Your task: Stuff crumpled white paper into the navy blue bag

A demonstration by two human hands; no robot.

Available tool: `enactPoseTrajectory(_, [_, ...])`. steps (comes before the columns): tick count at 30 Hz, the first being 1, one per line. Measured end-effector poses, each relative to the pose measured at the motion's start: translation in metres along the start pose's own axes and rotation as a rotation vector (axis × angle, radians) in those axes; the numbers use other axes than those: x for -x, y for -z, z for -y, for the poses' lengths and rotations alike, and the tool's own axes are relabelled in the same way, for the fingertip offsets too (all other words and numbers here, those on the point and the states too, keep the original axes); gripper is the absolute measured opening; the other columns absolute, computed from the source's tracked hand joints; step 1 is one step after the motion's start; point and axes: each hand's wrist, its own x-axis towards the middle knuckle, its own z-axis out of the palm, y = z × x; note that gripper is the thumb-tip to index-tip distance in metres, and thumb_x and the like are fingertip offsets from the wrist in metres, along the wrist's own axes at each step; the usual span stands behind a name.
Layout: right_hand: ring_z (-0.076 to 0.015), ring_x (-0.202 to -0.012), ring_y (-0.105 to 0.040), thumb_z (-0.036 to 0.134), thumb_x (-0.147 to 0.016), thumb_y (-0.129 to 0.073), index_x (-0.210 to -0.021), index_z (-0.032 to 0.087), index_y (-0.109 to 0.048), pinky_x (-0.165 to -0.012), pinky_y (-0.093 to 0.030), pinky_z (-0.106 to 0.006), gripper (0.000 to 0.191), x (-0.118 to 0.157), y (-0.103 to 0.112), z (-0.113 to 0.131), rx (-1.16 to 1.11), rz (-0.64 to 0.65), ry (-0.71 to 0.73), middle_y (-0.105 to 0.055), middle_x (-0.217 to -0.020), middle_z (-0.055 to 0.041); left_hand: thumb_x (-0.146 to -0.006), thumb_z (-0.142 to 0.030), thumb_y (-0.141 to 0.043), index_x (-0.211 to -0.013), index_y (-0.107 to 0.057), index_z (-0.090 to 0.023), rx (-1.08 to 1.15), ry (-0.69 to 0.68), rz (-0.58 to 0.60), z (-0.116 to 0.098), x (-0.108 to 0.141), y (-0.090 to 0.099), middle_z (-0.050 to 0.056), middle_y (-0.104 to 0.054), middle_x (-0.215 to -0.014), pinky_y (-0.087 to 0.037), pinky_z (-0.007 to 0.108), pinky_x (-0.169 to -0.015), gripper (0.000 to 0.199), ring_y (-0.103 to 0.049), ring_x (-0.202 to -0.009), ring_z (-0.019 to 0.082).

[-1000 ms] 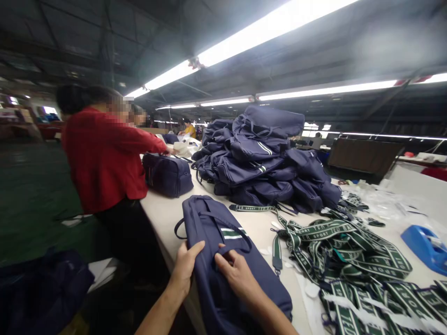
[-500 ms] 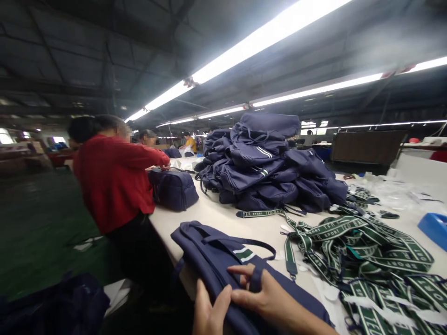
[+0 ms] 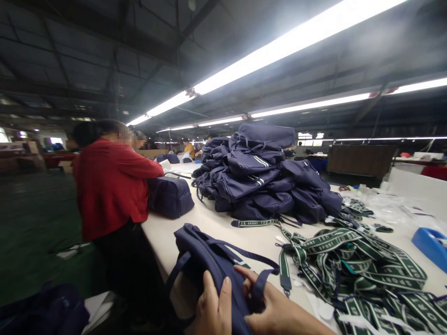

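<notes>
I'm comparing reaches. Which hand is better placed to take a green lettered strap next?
Likely the right hand: it's nearer the green lettered straps, though a handle of the navy bag crosses its fingers. The left hand is farther.

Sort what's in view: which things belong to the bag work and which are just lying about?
Work: navy bag, touched by left hand and right hand; piled bags and green straps, probably.

Lying about, seemingly: blue object, clear plastic, white sheets.

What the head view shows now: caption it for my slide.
Left hand and right hand on a navy bag, with lettered green straps and piled navy bags on the pale table.
</notes>
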Motion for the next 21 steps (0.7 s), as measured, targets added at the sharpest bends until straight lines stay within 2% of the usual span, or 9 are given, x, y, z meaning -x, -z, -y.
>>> enactPoseTrajectory(2, [-0.0212,-0.095,-0.061,0.022,-0.058,-0.071,-0.149,0.024,-0.041,-0.085,-0.050,-0.031,0.095,-0.005,0.004,-0.002,0.034,0.005,-0.002,-0.062,-0.112,-0.0056,-0.088,-0.049,-0.056,-0.131,-0.054,-0.013,-0.023,0.012,-0.047,-0.011,0.002,-0.013,0.022,-0.068,-0.117,-0.055,0.043,-0.092,0.056,-0.065,-0.113,0.035])
enactPoseTrajectory(4, [-0.0242,-0.101,-0.062,0.018,-0.057,-0.065,-0.144,0.023,-0.048,-0.090,-0.051,-0.034,0.089,-0.011,0.003,-0.007,0.081,-0.078,0.027,-0.064,-0.115,-0.0076,-0.087,-0.048,-0.056,-0.130,-0.056,-0.013,-0.014,0.023,-0.083,-0.023,0.002,-0.022,0.021,-0.068,-0.117,-0.053,0.044,-0.096,0.055,-0.064,-0.114,0.035])
enactPoseTrajectory(6, [-0.0278,-0.113,-0.060,0.015,-0.057,-0.058,-0.139,0.021,-0.055,-0.100,-0.047,-0.039,0.082,-0.016,-0.002,-0.014,0.170,-0.183,0.120,-0.063,-0.124,-0.0098,-0.086,-0.049,-0.057,-0.129,-0.055,-0.011,0.007,0.051,-0.122,-0.033,-0.002,-0.025,0.022,-0.067,-0.119,-0.051,0.046,-0.100,0.057,-0.062,-0.117,0.036])
enactPoseTrajectory(9, [-0.0299,-0.129,-0.050,0.014,-0.059,-0.055,-0.138,0.022,-0.056,-0.113,-0.037,-0.044,0.079,-0.017,-0.007,-0.015,0.374,-0.270,0.251,-0.057,-0.137,-0.0097,-0.078,-0.049,-0.065,-0.121,-0.058,-0.010,0.056,0.102,-0.149,-0.048,-0.009,-0.013,0.023,-0.066,-0.119,-0.050,0.047,-0.100,0.059,-0.060,-0.119,0.038])
enactPoseTrajectory(11, [-0.0297,-0.128,-0.051,0.014,-0.063,-0.054,-0.140,0.023,-0.054,-0.113,-0.037,-0.045,0.078,-0.015,0.000,-0.003,0.524,-0.331,0.268,-0.058,-0.137,-0.0092,-0.072,-0.048,-0.070,-0.112,-0.060,-0.011,0.087,0.137,-0.134,-0.060,-0.011,0.003,0.020,-0.069,-0.109,-0.054,0.044,-0.093,0.055,-0.063,-0.111,0.038])
enactPoseTrajectory(14, [-0.0281,-0.113,-0.060,0.015,-0.069,-0.052,-0.136,0.021,-0.058,-0.103,-0.045,-0.043,0.068,-0.018,0.034,0.027,0.726,-0.516,0.257,-0.065,-0.122,-0.0100,-0.070,-0.046,-0.071,-0.101,-0.059,-0.014,0.168,0.203,-0.061,-0.074,-0.005,0.027,0.010,-0.069,-0.087,-0.057,0.034,-0.069,0.046,-0.068,-0.081,0.028])
enactPoseTrajectory(17, [-0.0279,-0.102,-0.063,0.014,-0.067,-0.056,-0.119,0.015,-0.071,-0.096,-0.048,-0.040,0.054,-0.028,0.084,0.044,0.868,-0.698,0.205,-0.070,-0.106,-0.0104,-0.067,-0.047,-0.072,-0.095,-0.055,-0.017,0.224,0.345,-0.003,-0.078,0.011,0.042,-0.002,-0.058,-0.063,-0.041,0.023,-0.037,0.045,-0.053,-0.046,0.015])
enactPoseTrajectory(19, [-0.0253,-0.093,-0.066,0.014,-0.066,-0.058,-0.114,0.015,-0.073,-0.092,-0.050,-0.036,0.050,-0.030,0.109,0.044,0.841,-0.801,0.196,-0.072,-0.099,-0.0085,-0.064,-0.052,-0.075,-0.092,-0.052,-0.019,0.191,0.418,0.038,-0.077,0.024,0.045,-0.005,-0.053,-0.057,-0.035,0.022,-0.031,0.049,-0.046,-0.040,0.013])
enactPoseTrajectory(21, [-0.0224,-0.086,-0.066,0.015,-0.065,-0.060,-0.107,0.016,-0.076,-0.087,-0.051,-0.032,0.045,-0.027,0.119,0.039,0.779,-0.850,0.221,-0.073,-0.093,-0.0065,-0.063,-0.058,-0.075,-0.090,-0.051,-0.019,0.131,0.441,0.103,-0.078,0.037,0.046,-0.004,-0.055,-0.057,-0.040,0.024,-0.033,0.053,-0.051,-0.043,0.015])
